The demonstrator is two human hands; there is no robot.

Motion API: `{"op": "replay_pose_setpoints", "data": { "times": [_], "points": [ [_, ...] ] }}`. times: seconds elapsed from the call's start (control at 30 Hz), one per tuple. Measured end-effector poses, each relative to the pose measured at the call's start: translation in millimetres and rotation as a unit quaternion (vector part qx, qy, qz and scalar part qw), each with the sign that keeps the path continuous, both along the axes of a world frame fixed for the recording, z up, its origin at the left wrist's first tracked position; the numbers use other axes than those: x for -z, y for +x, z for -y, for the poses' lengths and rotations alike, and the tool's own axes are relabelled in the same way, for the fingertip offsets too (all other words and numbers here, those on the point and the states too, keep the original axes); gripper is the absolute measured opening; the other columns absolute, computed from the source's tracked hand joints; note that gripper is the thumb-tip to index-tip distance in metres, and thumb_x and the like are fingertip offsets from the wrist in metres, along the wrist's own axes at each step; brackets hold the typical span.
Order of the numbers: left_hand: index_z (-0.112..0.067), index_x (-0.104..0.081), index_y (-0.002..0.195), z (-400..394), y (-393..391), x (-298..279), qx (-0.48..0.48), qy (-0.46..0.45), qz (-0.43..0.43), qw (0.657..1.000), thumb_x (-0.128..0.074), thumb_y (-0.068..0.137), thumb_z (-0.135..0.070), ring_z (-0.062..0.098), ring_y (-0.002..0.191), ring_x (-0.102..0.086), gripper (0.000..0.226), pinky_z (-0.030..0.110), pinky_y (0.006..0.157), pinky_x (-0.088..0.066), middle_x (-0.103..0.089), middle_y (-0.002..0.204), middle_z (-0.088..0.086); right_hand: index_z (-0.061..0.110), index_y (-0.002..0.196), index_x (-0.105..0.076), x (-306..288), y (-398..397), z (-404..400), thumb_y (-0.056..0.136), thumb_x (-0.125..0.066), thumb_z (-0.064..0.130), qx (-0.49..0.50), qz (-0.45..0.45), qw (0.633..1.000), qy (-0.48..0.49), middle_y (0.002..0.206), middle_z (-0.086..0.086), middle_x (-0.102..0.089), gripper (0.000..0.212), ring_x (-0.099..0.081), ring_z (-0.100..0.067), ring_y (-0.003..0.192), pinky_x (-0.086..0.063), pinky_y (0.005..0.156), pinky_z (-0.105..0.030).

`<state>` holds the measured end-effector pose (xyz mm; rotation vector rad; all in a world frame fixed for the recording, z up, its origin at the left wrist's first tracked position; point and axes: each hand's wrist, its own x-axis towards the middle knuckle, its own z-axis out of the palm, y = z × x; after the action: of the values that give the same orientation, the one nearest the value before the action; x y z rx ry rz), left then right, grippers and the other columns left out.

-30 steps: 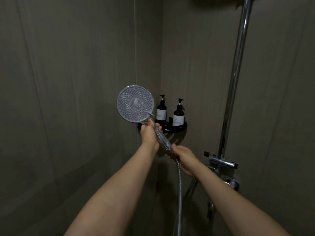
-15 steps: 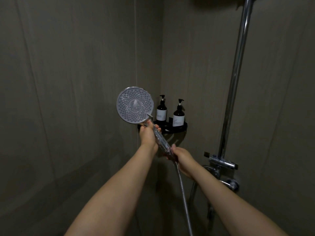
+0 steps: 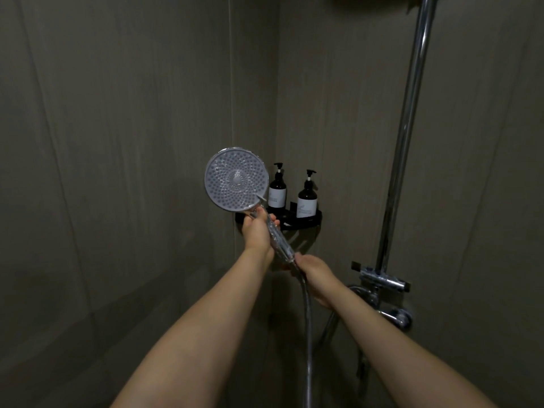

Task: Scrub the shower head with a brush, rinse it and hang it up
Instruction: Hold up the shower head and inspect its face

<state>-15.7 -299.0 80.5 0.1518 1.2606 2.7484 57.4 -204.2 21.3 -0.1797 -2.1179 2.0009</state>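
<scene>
We see left hand (image 3: 256,231) gripping the shower head (image 3: 235,179) handle just under the face, right hand (image 3: 313,270) pinching handle base at 4 o'clock, hose (image 3: 307,334) hanging down, face toward us.

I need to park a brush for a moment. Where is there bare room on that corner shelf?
Little room: the corner shelf holds two pump bottles, with a narrow gap between them. Its left end is hidden behind the left hand gripping the shower head.
</scene>
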Motion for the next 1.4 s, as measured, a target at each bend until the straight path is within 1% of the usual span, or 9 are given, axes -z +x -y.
{"op": "replay_pose_setpoints", "data": {
  "times": [0.1, 0.2, 0.33, 0.53, 0.8, 0.9, 1.0, 1.27, 1.4],
  "points": [
    [-0.020, -0.047, 0.087, -0.8, 0.5, -2.1, -0.006, -0.006, -0.004, 1.000, -0.044, 0.097, -0.020, 0.013, 0.066, -0.051, 0.010, 0.026, 0.061, -0.043, -0.052, 0.076, 0.003, 0.010, 0.091, -0.051, 2.4, -2.1, -3.4, 0.092, -0.055, 0.016, 0.009, -0.008, 1.000, 0.017, 0.081, -0.004, -0.058, 0.008, -0.056, -0.011, 0.070, -0.049, 0.057, -0.014],
    [-0.021, -0.048, 0.088, -0.2, 1.4, -3.1, -0.005, -0.026, -0.009, 1.000, -0.043, 0.097, -0.020, 0.014, 0.070, -0.053, 0.010, 0.028, 0.067, -0.046, -0.054, 0.079, 0.003, 0.003, 0.111, -0.055, 1.4, -3.0, -4.3, 0.098, -0.044, 0.023, -0.027, 0.012, 1.000, -0.007, 0.086, -0.005, -0.060, 0.027, -0.057, -0.014, 0.078, -0.047, 0.070, -0.024],
    [-0.021, -0.047, 0.089, 0.4, 1.4, -2.1, -0.004, -0.003, -0.011, 1.000, -0.044, 0.097, -0.019, 0.013, 0.067, -0.051, 0.009, 0.026, 0.065, -0.044, -0.052, 0.077, 0.002, 0.004, 0.101, -0.053, 3.9, -5.1, -3.5, 0.093, -0.054, 0.016, 0.001, 0.002, 1.000, 0.019, 0.078, -0.003, -0.057, 0.015, -0.056, -0.004, 0.059, -0.044, 0.050, -0.012],
    [-0.021, -0.048, 0.089, 2.8, 1.1, -0.1, 0.001, -0.002, -0.004, 1.000, -0.045, 0.096, -0.022, 0.012, 0.066, -0.051, 0.008, 0.026, 0.064, -0.044, -0.052, 0.076, 0.001, 0.008, 0.097, -0.055, 2.1, -3.7, -3.0, 0.096, -0.047, 0.023, 0.014, 0.011, 0.999, 0.045, 0.084, -0.006, -0.058, 0.016, -0.053, -0.013, 0.071, -0.043, 0.065, -0.026],
    [-0.021, -0.049, 0.089, 1.9, 5.2, 0.7, 0.008, 0.010, 0.000, 1.000, -0.044, 0.096, -0.019, 0.013, 0.067, -0.050, 0.009, 0.027, 0.068, -0.045, -0.051, 0.076, 0.001, -0.001, 0.108, -0.056, 4.0, 0.7, -4.9, 0.094, -0.052, 0.020, 0.030, -0.008, 0.999, 0.018, 0.085, -0.005, -0.061, 0.025, -0.058, -0.016, 0.076, -0.049, 0.067, -0.020],
    [-0.021, -0.049, 0.089, 1.4, 7.9, -1.1, 0.004, -0.009, 0.000, 1.000, -0.043, 0.097, -0.019, 0.013, 0.067, -0.051, 0.010, 0.027, 0.066, -0.045, -0.052, 0.077, 0.002, 0.010, 0.094, -0.064, 4.4, 3.1, -3.0, 0.097, -0.046, 0.025, -0.003, 0.012, 1.000, 0.020, 0.087, -0.009, -0.064, 0.024, -0.059, -0.022, 0.084, -0.048, 0.083, -0.038],
    [-0.020, -0.048, 0.088, -0.3, 10.1, -2.4, 0.001, -0.011, -0.001, 1.000, -0.043, 0.097, -0.018, 0.013, 0.067, -0.051, 0.010, 0.026, 0.064, -0.044, -0.052, 0.077, 0.002, 0.012, 0.086, -0.059, 5.2, 3.5, -4.3, 0.092, -0.055, 0.021, 0.012, 0.002, 1.000, 0.018, 0.082, -0.008, -0.062, 0.012, -0.059, -0.021, 0.078, -0.047, 0.078, -0.037],
    [-0.020, -0.049, 0.090, 2.3, 10.0, -2.9, -0.004, -0.011, 0.001, 1.000, -0.044, 0.097, -0.018, 0.013, 0.069, -0.052, 0.008, 0.027, 0.068, -0.045, -0.053, 0.078, 0.002, 0.011, 0.087, -0.060, 4.2, 2.3, -1.7, 0.096, -0.049, 0.019, 0.005, 0.005, 1.000, -0.021, 0.085, -0.009, -0.063, 0.016, -0.060, -0.021, 0.079, -0.050, 0.080, -0.035],
    [-0.020, -0.049, 0.091, 1.8, 11.1, -4.3, -0.002, -0.021, -0.002, 1.000, -0.044, 0.097, -0.019, 0.013, 0.071, -0.053, 0.008, 0.027, 0.068, -0.046, -0.054, 0.079, 0.002, 0.011, 0.082, -0.059, 3.5, 1.6, -2.4, 0.094, -0.050, 0.013, 0.005, -0.004, 1.000, -0.029, 0.078, -0.007, -0.062, 0.015, -0.059, -0.016, 0.071, -0.049, 0.067, -0.025]
  ]
}}
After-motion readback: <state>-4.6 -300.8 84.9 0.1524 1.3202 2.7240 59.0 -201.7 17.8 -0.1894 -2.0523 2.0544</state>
